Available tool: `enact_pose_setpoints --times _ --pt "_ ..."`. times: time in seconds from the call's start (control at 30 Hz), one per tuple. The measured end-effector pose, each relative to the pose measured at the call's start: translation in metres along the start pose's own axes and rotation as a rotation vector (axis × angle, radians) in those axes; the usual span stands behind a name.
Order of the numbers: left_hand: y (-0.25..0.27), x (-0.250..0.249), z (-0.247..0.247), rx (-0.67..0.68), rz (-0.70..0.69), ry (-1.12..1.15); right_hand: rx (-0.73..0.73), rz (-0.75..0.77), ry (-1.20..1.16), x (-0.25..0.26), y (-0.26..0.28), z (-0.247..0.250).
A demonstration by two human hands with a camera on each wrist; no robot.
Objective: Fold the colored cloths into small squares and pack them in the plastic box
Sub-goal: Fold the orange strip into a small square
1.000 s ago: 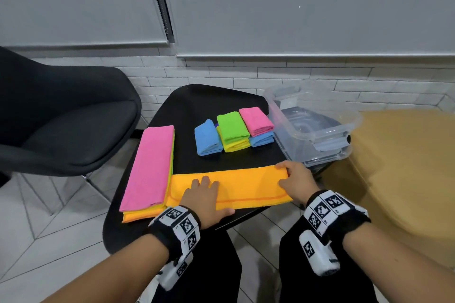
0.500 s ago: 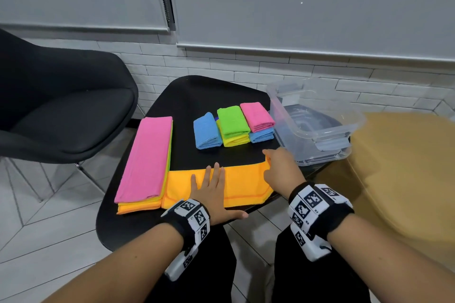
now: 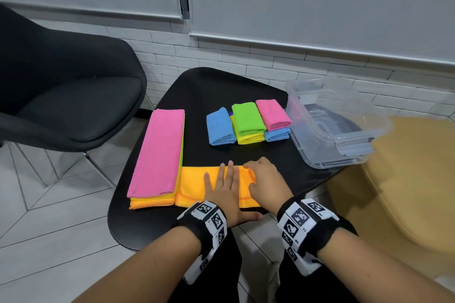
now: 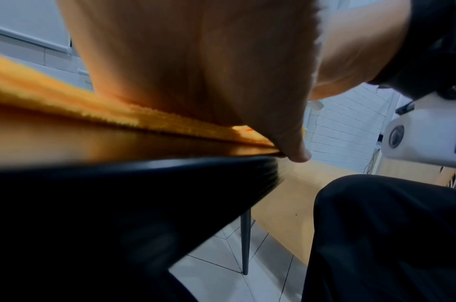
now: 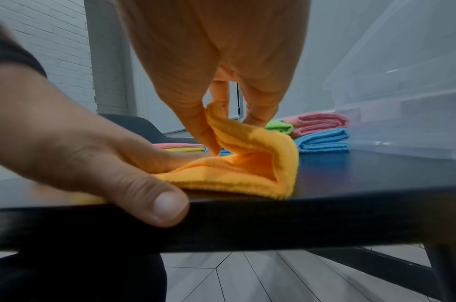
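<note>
A stack (image 3: pixel 157 152) of half-folded cloths, pink on top, lies at the table's (image 3: pixel 197 91) left. Just beside it, at the near edge, sits the orange cloth (image 3: pixel 192 184). The left hand (image 3: pixel 225 192) lies flat on it, fingers straight and together, thumb out over the table edge. The right hand (image 3: pixel 264 184) arches beside it, thumb and fingertips (image 5: pixel 203 130) pinching the cloth's lifted right end, which curls leftward. Behind lie the folded squares (image 3: pixel 246 123); rightmost stands the clear box (image 3: pixel 339 135).

The right hand (image 3: pixel 264 181) has carried the orange cloth's (image 3: pixel 194 183) right end leftward — folding it toward the left hand (image 3: pixel 225 194)
</note>
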State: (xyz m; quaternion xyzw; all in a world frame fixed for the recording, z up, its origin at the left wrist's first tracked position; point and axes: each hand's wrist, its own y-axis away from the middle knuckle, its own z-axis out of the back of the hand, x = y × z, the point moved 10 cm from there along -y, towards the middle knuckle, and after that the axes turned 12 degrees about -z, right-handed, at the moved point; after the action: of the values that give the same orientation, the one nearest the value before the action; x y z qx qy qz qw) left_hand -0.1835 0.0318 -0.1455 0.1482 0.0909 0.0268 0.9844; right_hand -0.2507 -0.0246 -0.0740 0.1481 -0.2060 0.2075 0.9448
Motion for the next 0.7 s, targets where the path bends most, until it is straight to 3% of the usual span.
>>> enact_pose_setpoints --times 0.2,0.33,0.53,0.7 --pt "-0.002 0.000 -0.001 0.020 -0.003 0.002 0.019 0.054 -0.074 0.005 0.002 -0.010" --pt "-0.002 0.000 -0.001 -0.018 -0.005 0.004 -0.047 0.083 -0.091 -0.001 -0.002 0.003" --pt "-0.003 0.001 -0.003 -0.007 -0.016 0.008 -0.181 0.106 0.210 -0.002 0.000 0.008" --pt "-0.003 0.002 -0.001 -0.013 -0.005 0.021 -0.007 -0.034 0.316 -0.021 -0.001 -0.028"
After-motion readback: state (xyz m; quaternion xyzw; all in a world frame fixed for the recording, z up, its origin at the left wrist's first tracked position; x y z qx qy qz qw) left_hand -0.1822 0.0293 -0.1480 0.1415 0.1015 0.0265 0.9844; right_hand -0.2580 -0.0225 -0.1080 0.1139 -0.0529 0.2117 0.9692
